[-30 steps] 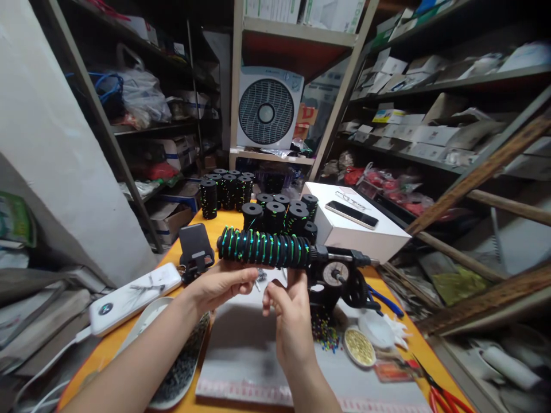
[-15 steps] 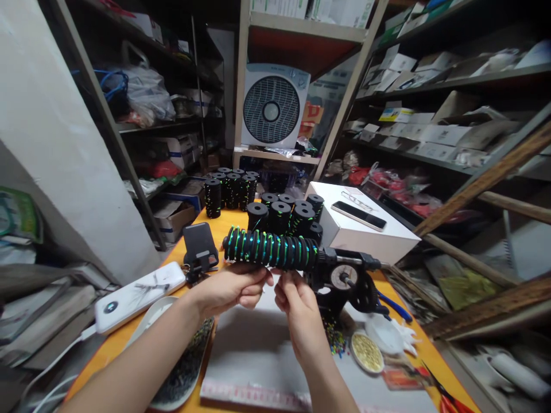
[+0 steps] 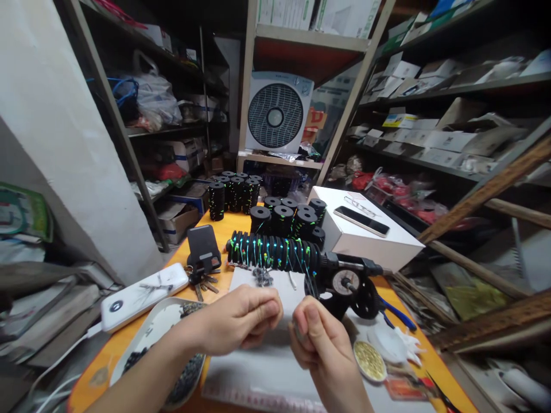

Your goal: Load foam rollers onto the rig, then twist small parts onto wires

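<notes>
Left hand: I see the left hand [image 3: 241, 321] over the pale board, just in front of the ribbed roller, its fingers curled in tightly with the thumb pressed along them; I cannot tell whether a thin line or small part is pinched inside.
Right hand: The right hand [image 3: 322, 332] faces it across a narrow gap, fingers folded in and thumb on top; again I cannot tell what, if anything, it grips.
Ribbed roller: The black ribbed roller [image 3: 273, 250] lies sideways beyond both hands, clear of them, wrapped with thin strands and dotted with small coloured beads. At its right end I see the winding device [image 3: 344, 281] with its dial.
Pale board: The pale board [image 3: 249, 367] rests on the orange bench [image 3: 232, 221]; a small dark clump [image 3: 262, 277] sits on it near the roller.
Tray: The tray [image 3: 162, 320] of dark bits is partly hidden by my left forearm.
Gold dish: The dish of gold bits [image 3: 369, 361] stands to the right of the right hand.
Black spools: Behind the roller I have upright black spools [image 3: 283, 221], beside a white box [image 3: 344, 244] bearing a phone [image 3: 361, 221].
</notes>
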`<state>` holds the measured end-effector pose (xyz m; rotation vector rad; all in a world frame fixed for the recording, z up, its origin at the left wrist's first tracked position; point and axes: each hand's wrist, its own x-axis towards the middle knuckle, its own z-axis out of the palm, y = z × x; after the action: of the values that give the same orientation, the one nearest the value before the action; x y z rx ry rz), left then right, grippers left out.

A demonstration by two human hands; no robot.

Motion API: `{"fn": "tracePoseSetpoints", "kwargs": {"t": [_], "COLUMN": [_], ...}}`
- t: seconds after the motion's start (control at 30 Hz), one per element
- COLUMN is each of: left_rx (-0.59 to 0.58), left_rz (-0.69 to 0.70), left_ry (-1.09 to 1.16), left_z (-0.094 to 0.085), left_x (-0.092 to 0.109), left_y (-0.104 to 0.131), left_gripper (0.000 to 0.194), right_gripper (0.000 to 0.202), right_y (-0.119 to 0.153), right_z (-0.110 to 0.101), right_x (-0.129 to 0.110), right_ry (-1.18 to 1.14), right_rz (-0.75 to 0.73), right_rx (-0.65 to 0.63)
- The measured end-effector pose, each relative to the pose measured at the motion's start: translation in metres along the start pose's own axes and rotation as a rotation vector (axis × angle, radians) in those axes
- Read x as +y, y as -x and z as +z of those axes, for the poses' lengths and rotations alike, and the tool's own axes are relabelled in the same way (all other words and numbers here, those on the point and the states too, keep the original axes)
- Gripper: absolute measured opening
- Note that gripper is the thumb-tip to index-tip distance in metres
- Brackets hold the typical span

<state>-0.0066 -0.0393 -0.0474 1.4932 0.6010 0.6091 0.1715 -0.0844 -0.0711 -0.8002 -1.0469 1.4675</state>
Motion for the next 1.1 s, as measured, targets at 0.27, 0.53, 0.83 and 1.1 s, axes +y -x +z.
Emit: {"fn": "tracePoseSetpoints", "kwargs": {"t": [0.27,0.53,0.83,1.1], "left_rx": [0.051,0.103,0.136,0.201], "left_rz": [0.044,-0.029,0.019,0.144], "left_ry": [-0.123,-0.170,-0.146,0.100], "left_z": [0.008,0.009,0.011,0.023], "left_x": [-0.008,-0.022,-0.031,-0.037], "left_y": [0.011,0.006,0.006,0.004], "left_gripper": [0.046,0.044,0.042,0.041], "right_gripper": [0.050,0.048,0.041,0.045], "right_y": [0.005,0.002,0.002,0.005], "right_z": [-0.007,-0.015,-0.030,-0.023], "right_x": [0.012,0.027,0.022,0.049], "right_ry": [-0.001,0.183,0.451,0.711], "right_rz": [-0.004,-0.137,-0.421,-0.641], "right_rx": [0.016,0.115,0.153,0.013]}}
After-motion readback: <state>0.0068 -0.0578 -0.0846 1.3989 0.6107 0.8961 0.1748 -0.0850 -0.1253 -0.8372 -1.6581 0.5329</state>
